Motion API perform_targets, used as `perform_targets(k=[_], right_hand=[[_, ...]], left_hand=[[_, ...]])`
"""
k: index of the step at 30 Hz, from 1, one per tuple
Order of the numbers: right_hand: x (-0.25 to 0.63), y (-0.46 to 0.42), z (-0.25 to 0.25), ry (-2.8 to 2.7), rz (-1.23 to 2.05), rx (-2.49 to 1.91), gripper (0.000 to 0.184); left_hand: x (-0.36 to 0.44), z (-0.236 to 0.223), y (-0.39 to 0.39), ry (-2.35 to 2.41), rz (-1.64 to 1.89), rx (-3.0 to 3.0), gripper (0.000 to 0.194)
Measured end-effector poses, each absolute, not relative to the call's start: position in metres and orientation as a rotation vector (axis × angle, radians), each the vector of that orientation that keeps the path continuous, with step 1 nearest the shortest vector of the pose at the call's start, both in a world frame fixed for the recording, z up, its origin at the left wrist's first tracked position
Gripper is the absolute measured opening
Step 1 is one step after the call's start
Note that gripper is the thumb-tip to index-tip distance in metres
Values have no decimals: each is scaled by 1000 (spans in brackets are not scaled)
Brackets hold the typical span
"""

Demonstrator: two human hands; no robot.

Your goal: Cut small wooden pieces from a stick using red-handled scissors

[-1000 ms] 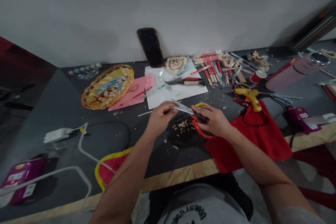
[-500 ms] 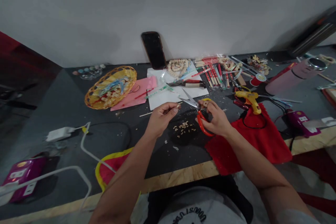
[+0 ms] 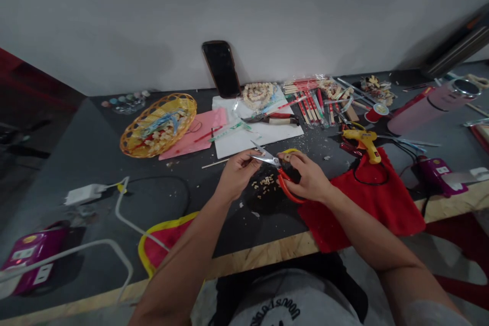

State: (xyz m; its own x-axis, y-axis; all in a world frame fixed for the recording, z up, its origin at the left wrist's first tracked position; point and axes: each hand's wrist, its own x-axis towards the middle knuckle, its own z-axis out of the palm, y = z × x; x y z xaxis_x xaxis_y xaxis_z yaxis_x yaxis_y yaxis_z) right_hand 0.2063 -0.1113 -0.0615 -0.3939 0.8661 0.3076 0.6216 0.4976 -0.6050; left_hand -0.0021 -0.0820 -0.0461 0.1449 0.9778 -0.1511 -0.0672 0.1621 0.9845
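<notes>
My right hand (image 3: 309,178) grips red-handled scissors (image 3: 280,175), their blades pointing left toward my left hand (image 3: 237,173). My left hand is pinched on a small stick piece at the blade tips; the piece itself is too small to see well. Below both hands lies a little pile of cut wooden bits (image 3: 265,186) on the dark table (image 3: 95,147).
A yellow woven basket (image 3: 158,125) and pink sheet lie back left, white paper (image 3: 248,135) and a leaning phone (image 3: 221,69) behind. Bundled chopsticks (image 3: 309,99), a yellow glue gun (image 3: 362,140), red cloth (image 3: 367,193) and a pink bottle sit right. Cables and power strips lie left.
The scissors opened half a second ago with my hands slightly apart; now the blades are nearly closed again and my left hand has come back to their tips.
</notes>
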Motion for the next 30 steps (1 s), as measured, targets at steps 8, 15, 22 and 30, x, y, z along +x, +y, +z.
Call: perform_targets(k=[8, 15, 22, 30], right_hand=[[204, -112, -65, -2135, 578, -1174, 51], [200, -114, -65, -2135, 571, -1145, 53], [198, -117, -66, -2155, 499, -1161, 52], [198, -115, -68, -2119, 528, -1163, 50]], left_hand=[[-2, -47, -83, 1142, 1037, 1175, 28], [-2, -53, -84, 1178, 1061, 1199, 18], [-5, -50, -84, 1223, 1043, 1324, 15], [-6, -49, -82, 1185, 1016, 1263, 16]])
